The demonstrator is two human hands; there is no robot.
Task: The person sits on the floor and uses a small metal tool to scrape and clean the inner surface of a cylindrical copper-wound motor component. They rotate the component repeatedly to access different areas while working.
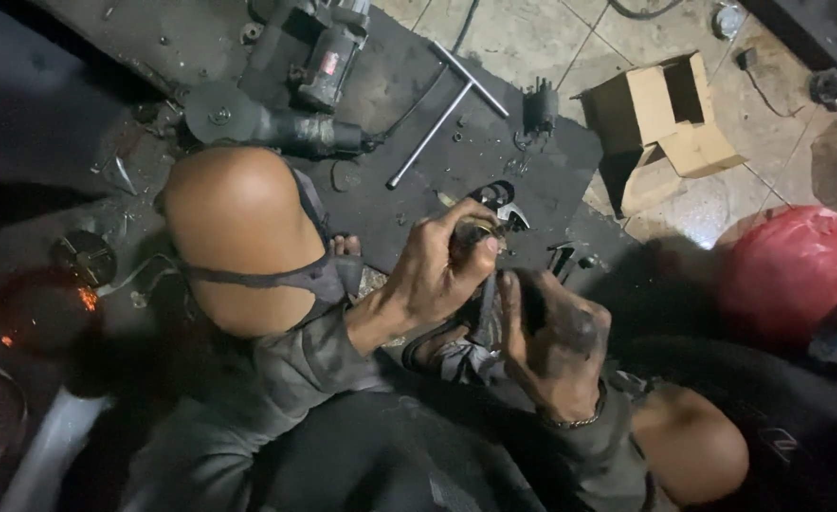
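I sit on the floor with my knees bent up. My left hand [437, 270] is closed around a small metal tool or part [499, 204] with dark curved jaws that stick out above my fingers. My right hand [556, 346], greasy and with a bracelet at the wrist, grips a dark part just below it, and its thumb touches the left hand. What lies between the two hands is mostly hidden. My left knee [234, 228] rises left of the hands, my right knee [689, 450] at lower right.
A dark rubber mat [532, 180] carries a T-handle wrench [447, 109], an angle grinder [267, 123], a motor unit [328, 57] and small loose parts. An open cardboard box [665, 114] stands on the tiles at upper right, a red plastic bag [783, 270] at right.
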